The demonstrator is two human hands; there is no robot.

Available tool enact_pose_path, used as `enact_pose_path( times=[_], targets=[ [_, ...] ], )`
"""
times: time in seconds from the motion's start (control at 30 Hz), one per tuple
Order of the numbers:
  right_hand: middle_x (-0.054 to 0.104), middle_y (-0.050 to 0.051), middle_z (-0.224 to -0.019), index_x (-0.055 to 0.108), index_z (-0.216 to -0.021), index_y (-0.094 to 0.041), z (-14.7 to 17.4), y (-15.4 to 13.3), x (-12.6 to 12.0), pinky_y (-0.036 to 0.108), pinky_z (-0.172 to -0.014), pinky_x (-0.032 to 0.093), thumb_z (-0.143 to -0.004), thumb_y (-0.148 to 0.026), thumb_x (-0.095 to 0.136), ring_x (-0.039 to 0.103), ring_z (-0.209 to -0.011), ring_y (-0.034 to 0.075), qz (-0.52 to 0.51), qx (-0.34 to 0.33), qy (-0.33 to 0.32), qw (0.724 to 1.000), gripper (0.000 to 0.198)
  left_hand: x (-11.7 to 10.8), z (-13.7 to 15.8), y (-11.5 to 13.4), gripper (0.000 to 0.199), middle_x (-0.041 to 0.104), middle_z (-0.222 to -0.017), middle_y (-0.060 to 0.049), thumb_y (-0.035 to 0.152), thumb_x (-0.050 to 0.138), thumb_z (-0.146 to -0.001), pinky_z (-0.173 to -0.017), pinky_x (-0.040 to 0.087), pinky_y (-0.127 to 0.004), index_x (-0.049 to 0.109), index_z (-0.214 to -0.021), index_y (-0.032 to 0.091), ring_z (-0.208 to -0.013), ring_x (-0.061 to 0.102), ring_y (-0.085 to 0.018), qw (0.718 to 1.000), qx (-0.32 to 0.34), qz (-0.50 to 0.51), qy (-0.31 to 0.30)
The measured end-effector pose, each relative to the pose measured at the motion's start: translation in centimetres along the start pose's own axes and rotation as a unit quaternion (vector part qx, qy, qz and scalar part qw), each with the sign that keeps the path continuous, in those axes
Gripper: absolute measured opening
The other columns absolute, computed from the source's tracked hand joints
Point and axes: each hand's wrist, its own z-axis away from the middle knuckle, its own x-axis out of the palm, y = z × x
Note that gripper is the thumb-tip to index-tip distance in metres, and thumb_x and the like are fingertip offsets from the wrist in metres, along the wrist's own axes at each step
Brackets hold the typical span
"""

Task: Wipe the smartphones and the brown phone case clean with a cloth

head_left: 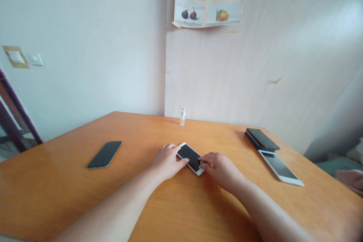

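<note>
A white-framed smartphone [189,155] lies on the wooden table in front of me, its dark screen facing up. My left hand [168,162] grips its left side, with the thumb at the near edge and the fingers by the far left corner. Over the right part of the screen, my right hand [219,168] is closed, its fingertips pressed together against the glass. Something small and greyish seems to show between those fingertips, but I cannot tell what it is.
A black smartphone [105,154] lies at the left. A small pump bottle [182,117] stands near the back edge. On the right, a dark tablet-like device [262,138] rests on a blue item beside a white tablet [280,167]. Part of a person's hand [350,179] shows at the right edge.
</note>
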Motion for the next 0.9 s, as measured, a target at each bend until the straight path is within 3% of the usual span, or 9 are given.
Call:
enact_pose_path(
  times=[0.17,0.33,0.43,0.63,0.83,0.9],
  targets=[
    [0.066,0.007,-0.093,0.074,-0.094,-0.02,-0.4,0.6,0.2,0.026,-0.082,0.042,-0.088,-0.027,0.052,0.06,-0.093,0.019,-0.006,0.047,0.038,0.998,0.023,0.1,0.0,0.0,0.055,0.064,-0.118,-0.008,0.061,0.06,-0.077,-0.095,0.041,-0.036,0.063,-0.12,0.027,-0.113,0.055,-0.028,1.0,-0.008,0.001,-0.006],
    [0.063,0.004,-0.09,0.068,-0.088,-0.021,0.5,-1.6,1.1,0.023,-0.075,0.041,-0.085,-0.023,0.056,0.059,-0.085,0.016,-0.057,-0.005,0.045,0.997,0.013,0.4,-0.1,-0.2,0.059,0.063,-0.118,-0.007,0.062,0.061,-0.076,-0.094,0.042,-0.037,0.06,-0.125,0.03,-0.113,0.055,-0.028,1.0,-0.008,0.007,0.002],
    [0.063,0.003,-0.089,0.067,-0.085,-0.022,0.5,-1.5,1.5,0.023,-0.072,0.04,-0.086,-0.025,0.055,0.059,-0.08,0.015,-0.085,-0.015,0.033,0.996,0.012,0.5,-0.1,-0.1,0.059,0.063,-0.117,-0.007,0.063,0.062,-0.074,-0.094,0.043,-0.038,0.061,-0.123,0.03,-0.112,0.055,-0.029,1.0,-0.011,-0.002,0.0],
    [0.065,0.005,-0.083,0.063,-0.081,-0.019,-0.6,1.4,1.5,0.026,-0.067,0.038,-0.085,-0.028,0.057,0.06,-0.078,0.018,-0.037,0.102,0.065,0.992,0.011,0.4,-0.1,0.0,0.059,0.063,-0.117,-0.008,0.067,0.059,-0.074,-0.093,0.044,-0.041,0.063,-0.118,0.028,-0.11,0.055,-0.03,1.0,-0.014,-0.025,-0.005],
    [0.065,0.002,-0.085,0.062,-0.08,-0.022,0.6,-1.6,1.8,0.024,-0.068,0.039,-0.087,-0.027,0.054,0.06,-0.077,0.016,-0.071,0.002,0.034,0.997,0.012,0.4,-0.1,0.2,0.063,0.063,-0.117,-0.008,0.066,0.06,-0.074,-0.095,0.042,-0.042,0.06,-0.125,0.029,-0.111,0.055,-0.031,1.0,-0.011,-0.017,0.0],
    [0.065,0.002,-0.085,0.063,-0.081,-0.022,0.6,-1.7,1.8,0.024,-0.068,0.039,-0.086,-0.029,0.055,0.06,-0.077,0.016,-0.078,-0.002,0.027,0.997,0.012,0.3,-0.1,0.2,0.064,0.063,-0.118,-0.008,0.066,0.06,-0.074,-0.095,0.042,-0.042,0.059,-0.126,0.029,-0.112,0.054,-0.031,1.0,-0.011,-0.015,-0.003]
  ],
)
